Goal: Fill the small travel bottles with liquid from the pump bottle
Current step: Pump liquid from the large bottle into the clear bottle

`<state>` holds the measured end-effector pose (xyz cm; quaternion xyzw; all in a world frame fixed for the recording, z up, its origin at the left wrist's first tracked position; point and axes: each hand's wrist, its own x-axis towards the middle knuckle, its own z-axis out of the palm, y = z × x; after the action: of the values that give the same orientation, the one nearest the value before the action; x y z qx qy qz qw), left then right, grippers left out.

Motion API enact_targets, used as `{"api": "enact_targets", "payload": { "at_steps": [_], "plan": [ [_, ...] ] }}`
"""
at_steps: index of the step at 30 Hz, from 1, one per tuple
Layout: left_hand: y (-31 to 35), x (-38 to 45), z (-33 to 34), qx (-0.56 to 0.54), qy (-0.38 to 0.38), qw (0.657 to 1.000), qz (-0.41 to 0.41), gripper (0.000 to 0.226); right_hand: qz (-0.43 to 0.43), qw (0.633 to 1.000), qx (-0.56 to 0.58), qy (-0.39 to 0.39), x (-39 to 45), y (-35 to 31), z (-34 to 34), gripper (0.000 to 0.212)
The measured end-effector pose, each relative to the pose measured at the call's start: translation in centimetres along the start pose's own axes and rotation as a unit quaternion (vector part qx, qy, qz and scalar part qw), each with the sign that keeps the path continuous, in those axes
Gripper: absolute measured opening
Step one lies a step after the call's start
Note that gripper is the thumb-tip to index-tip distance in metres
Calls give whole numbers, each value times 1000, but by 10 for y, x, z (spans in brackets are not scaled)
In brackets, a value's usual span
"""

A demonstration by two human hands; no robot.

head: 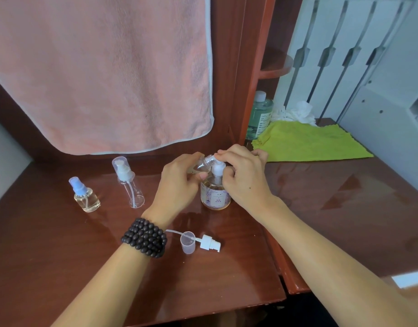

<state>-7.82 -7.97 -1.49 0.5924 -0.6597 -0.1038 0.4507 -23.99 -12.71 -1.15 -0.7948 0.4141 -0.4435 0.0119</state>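
The pump bottle (215, 193), round with amber liquid and a pale label, stands on the brown desk (85, 256). My left hand (179, 182) grips a small clear travel bottle (204, 164), tilted with its threaded neck at the pump's nozzle. Over the white pump head (217, 166), my right hand (244, 175) lies with fingers curled round it. A blue-capped spray bottle (85, 195) with pale liquid and a taller clear pump bottle (129, 182) stand at the left. A loose white pump top (209, 243) with its tube and a clear cap (188, 241) lie near my left wrist.
A pink towel (104, 72) hangs behind the desk. To the right lie a green cloth (309, 142), crumpled white tissue (295, 113) and a green-tinted bottle (259, 114) in a red-brown shelf. The desk's front edge runs just below my forearms.
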Motion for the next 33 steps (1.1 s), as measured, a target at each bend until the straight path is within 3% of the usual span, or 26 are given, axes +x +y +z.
{"api": "enact_targets", "payload": {
  "at_steps": [7,33],
  "plan": [
    [6,6,-7,12,1,1000,10,40,-13,999,24,30,1,-1,-5,47],
    [4,3,-5,-33,-14,999,6,34,-9,999,28,31,4,3,-4,46]
  ]
}}
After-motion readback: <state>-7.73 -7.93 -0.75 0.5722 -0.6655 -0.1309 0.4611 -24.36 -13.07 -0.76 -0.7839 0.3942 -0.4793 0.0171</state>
